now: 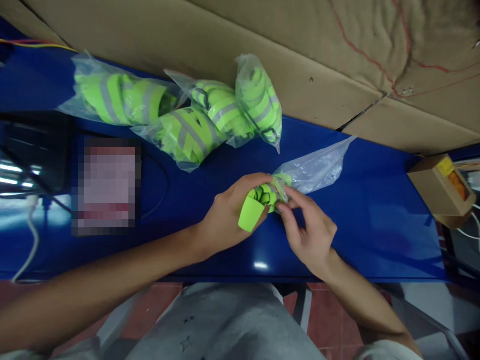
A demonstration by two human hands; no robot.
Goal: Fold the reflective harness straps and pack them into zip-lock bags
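Note:
My left hand (228,215) is closed round a rolled neon-yellow reflective strap (252,212), whose loose end sticks out toward me. Part of the roll sits in the mouth of a clear plastic bag (318,167) that stretches away to the right. With thumb and fingers pinched, my right hand (309,230) holds the bag's edge beside the roll. Behind my hands lie several filled clear bags of the same neon straps with grey stripes, among them a front bag (189,137), a left bag (120,97) and an upright bag (260,100).
The blue table (382,215) runs under everything, with cardboard (300,85) standing along its back. A small cardboard box (440,185) is at the right end. At left are a black device (35,150) with cables and a blurred-out rectangle (107,185).

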